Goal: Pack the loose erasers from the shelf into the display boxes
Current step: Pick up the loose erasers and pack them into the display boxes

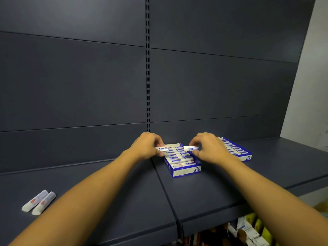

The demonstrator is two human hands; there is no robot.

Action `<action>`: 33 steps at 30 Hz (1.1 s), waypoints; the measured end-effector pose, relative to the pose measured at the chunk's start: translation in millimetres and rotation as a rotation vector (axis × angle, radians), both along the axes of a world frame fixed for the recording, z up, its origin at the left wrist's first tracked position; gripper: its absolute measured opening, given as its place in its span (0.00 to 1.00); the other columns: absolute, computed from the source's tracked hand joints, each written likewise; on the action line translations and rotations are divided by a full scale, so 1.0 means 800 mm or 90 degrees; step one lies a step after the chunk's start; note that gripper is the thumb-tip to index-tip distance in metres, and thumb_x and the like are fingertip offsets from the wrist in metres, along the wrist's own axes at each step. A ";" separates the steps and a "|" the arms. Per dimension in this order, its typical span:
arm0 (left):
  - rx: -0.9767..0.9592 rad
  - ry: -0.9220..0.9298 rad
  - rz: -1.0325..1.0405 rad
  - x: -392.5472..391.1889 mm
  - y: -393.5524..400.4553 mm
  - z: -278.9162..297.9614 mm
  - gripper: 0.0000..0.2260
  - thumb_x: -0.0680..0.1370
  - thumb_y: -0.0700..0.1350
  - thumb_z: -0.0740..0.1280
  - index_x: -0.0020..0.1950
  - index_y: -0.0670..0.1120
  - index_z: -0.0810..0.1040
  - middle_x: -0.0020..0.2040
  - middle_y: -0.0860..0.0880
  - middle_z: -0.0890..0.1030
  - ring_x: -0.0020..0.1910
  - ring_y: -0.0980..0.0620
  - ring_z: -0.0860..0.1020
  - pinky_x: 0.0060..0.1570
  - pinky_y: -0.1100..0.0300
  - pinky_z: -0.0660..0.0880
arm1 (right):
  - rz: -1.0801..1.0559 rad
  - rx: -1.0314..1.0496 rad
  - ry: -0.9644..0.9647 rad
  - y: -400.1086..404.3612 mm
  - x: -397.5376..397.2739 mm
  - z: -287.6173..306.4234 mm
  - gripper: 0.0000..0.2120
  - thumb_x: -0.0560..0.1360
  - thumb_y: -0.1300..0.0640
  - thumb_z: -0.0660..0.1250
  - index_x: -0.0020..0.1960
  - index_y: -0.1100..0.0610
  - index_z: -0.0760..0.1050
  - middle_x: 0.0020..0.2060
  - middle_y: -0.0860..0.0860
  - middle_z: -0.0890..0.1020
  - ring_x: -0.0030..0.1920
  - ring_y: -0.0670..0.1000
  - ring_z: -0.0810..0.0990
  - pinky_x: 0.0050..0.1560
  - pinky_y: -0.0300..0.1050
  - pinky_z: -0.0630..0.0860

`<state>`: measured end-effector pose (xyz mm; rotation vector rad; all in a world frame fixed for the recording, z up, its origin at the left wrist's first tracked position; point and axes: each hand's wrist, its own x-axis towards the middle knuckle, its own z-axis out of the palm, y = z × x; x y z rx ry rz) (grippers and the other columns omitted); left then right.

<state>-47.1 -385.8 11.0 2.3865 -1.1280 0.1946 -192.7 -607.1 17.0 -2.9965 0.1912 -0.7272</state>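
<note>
A blue and white display box [186,172] stands on the dark shelf, filled with rows of white erasers in blue sleeves. My left hand [147,147] pinches one eraser [162,149] over the box's far left corner. My right hand [206,148] pinches another eraser [190,148] above the box's far right side. A second display box [246,157], also holding several erasers, sits just right of the first, partly hidden behind my right hand. Two loose erasers [38,202] lie side by side at the shelf's near left.
The dark shelf [110,201] has a seam running from the front edge back toward the first box. A slotted upright [147,68] divides the back panels. Below the front edge at the right, packaged goods [248,231] fill a lower shelf.
</note>
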 end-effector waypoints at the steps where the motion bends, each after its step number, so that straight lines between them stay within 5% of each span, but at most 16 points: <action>1: -0.002 0.001 -0.002 0.003 -0.003 0.000 0.12 0.68 0.49 0.81 0.46 0.54 0.81 0.43 0.58 0.81 0.45 0.57 0.77 0.47 0.56 0.77 | 0.005 0.007 -0.003 -0.002 0.005 -0.001 0.10 0.74 0.50 0.72 0.54 0.45 0.80 0.50 0.41 0.79 0.53 0.44 0.76 0.48 0.44 0.77; 22: -0.065 -0.045 0.142 -0.029 -0.049 -0.036 0.11 0.72 0.52 0.78 0.53 0.54 0.84 0.48 0.59 0.79 0.51 0.57 0.71 0.47 0.63 0.68 | 0.259 0.149 -0.015 -0.081 0.070 -0.038 0.09 0.69 0.52 0.76 0.50 0.47 0.82 0.44 0.38 0.80 0.46 0.41 0.76 0.46 0.42 0.76; 27: -0.058 -0.025 0.151 -0.045 -0.058 -0.041 0.12 0.73 0.51 0.77 0.55 0.54 0.85 0.50 0.58 0.79 0.53 0.59 0.71 0.46 0.66 0.67 | 0.318 0.202 -0.009 -0.082 0.081 -0.059 0.11 0.69 0.55 0.78 0.51 0.50 0.83 0.47 0.41 0.81 0.41 0.39 0.76 0.39 0.33 0.70; 33: -0.070 0.017 0.126 -0.051 -0.061 -0.036 0.13 0.72 0.52 0.78 0.55 0.54 0.85 0.48 0.61 0.79 0.51 0.58 0.72 0.45 0.67 0.66 | 0.337 0.285 -0.050 -0.085 0.083 -0.074 0.10 0.68 0.59 0.78 0.48 0.52 0.83 0.40 0.39 0.79 0.35 0.51 0.75 0.33 0.33 0.72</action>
